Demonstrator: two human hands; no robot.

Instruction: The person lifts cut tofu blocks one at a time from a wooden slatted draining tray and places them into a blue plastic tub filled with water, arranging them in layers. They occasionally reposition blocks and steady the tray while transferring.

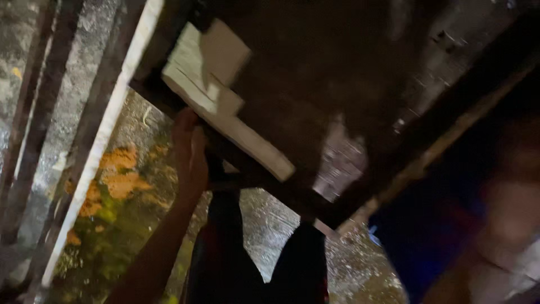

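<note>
Blurred right forearm (506, 225) nearest, its hand unseen; left hand (190, 155) clamped on the dark frame edge (225, 160) just below the pale wood blocks (216, 84) — best keep that grip firm and steady.

Wet speckled ground (270, 225) lies below me, with orange and green leaves (115, 180) to one side. A pale bar (107, 129) runs slantwise beside dark rails (31, 107). Blurred blue cloth (427, 236) fills one corner.
</note>
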